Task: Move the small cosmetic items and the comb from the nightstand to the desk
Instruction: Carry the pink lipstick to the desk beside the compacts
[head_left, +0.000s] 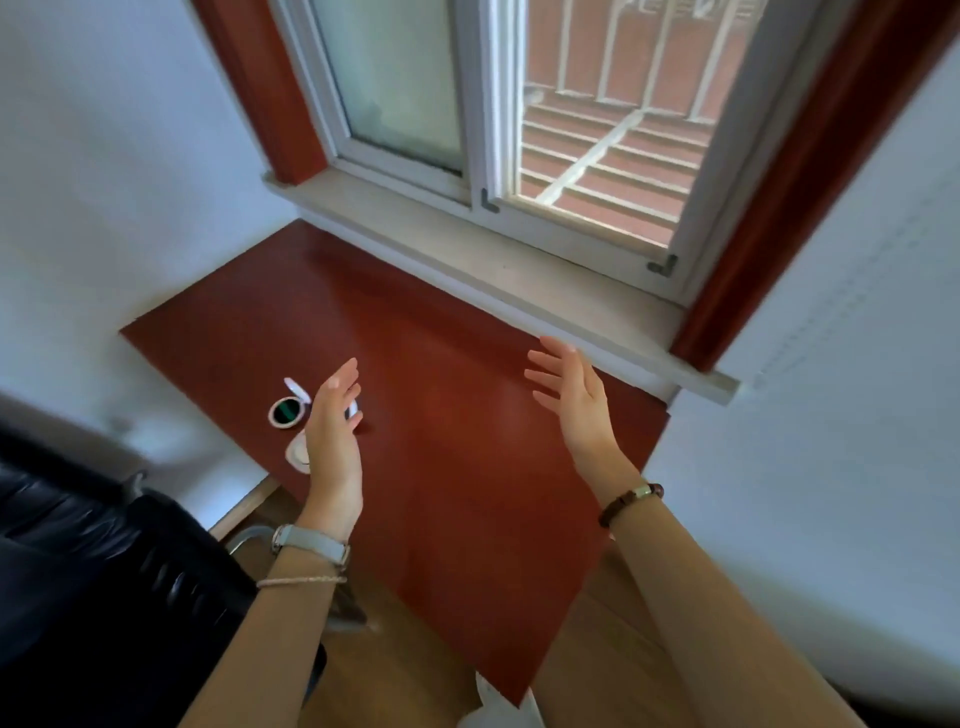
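A red-brown desk (441, 467) fills the middle of the view under a window. On its left part lie a round compact with a dark green centre (284, 412), a thin white item (296, 388) just behind it, and a round white item (298, 453) half hidden by my left hand. A small white piece (352, 409) shows past my left fingers. My left hand (332, 441) hovers over these items with straight fingers and holds nothing. My right hand (571, 395) is raised above the desk's right part, fingers spread, empty. No comb or nightstand is in view.
A pale window sill (493, 260) runs along the desk's far edge, with the sliding window above it. White walls stand left and right. A black chair (104, 571) sits at the lower left, beside the desk. Wooden floor shows below the desk's near edge.
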